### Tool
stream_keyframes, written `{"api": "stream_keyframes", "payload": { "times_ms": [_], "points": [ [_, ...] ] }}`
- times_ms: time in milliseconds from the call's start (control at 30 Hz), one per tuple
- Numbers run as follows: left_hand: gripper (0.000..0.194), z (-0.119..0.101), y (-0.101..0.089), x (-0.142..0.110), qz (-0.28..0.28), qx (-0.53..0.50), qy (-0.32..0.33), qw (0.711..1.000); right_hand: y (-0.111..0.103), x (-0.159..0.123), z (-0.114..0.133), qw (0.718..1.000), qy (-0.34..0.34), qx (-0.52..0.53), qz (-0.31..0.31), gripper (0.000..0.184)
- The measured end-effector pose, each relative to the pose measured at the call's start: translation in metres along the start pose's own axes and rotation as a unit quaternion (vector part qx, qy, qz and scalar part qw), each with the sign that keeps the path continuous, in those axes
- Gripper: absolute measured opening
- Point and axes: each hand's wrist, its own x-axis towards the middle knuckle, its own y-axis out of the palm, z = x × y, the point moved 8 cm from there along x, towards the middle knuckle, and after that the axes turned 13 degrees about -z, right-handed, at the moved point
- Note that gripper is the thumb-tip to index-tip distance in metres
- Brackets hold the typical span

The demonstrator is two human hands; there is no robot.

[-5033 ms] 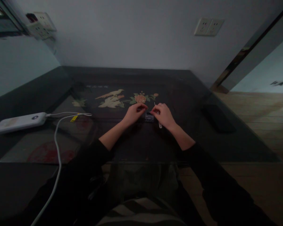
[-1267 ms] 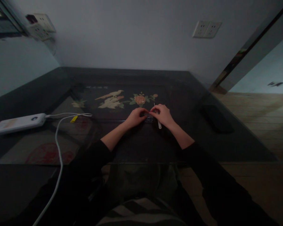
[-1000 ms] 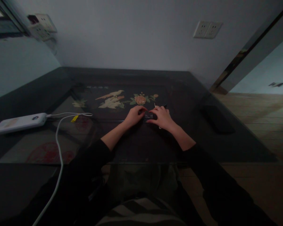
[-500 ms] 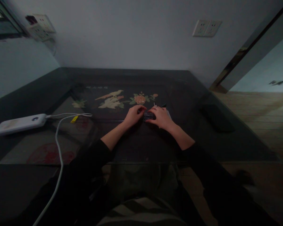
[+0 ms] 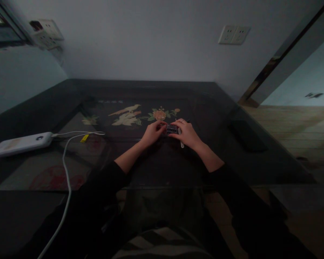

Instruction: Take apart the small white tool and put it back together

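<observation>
A small dark box-like object (image 5: 172, 129) with pale lines on its top is between my hands, low over the dark table (image 5: 151, 162). My right hand (image 5: 185, 132) curls around its right side, thumb on the near edge and fingers on the far edge. My left hand (image 5: 153, 131) is at its left end with thumb and fingers pinched together; what they grip, if anything, is too small to make out. Under my right hand a thin white strip with a hole at its end (image 5: 181, 144) sticks out toward me. A ring shows on my right hand.
A white power bank-like device (image 5: 23, 144) lies at the left, its white cable (image 5: 67, 165) running off the near edge. A yellow tag (image 5: 84, 138) is beside the cable. A dark flat object (image 5: 247, 136) lies at the right. Wall sockets (image 5: 234, 35) are behind.
My right hand has shifted slightly and turned, so more of the dark box's top and the white strip's end show. My left hand stays at the box's left end. The view moved slightly.
</observation>
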Motion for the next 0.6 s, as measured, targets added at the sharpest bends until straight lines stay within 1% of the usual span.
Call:
{"api": "stream_keyframes", "payload": {
  "times_ms": [133,400,600],
  "points": [
    [0.022,0.0014,0.0023,-0.0008,0.005,-0.025,-0.020,0.999,0.0003,0.0000,0.0038,1.000,-0.006,0.015,0.008,0.040],
    [0.024,0.0027,0.0028,-0.0003,0.011,-0.081,-0.039,0.996,-0.0004,0.0001,0.0082,1.000,-0.014,0.019,0.016,0.045],
    [0.025,0.0008,0.0010,-0.0009,0.001,-0.083,-0.041,0.996,0.0008,0.0003,0.0090,0.999,-0.020,0.019,0.024,0.051]
  ]
}}
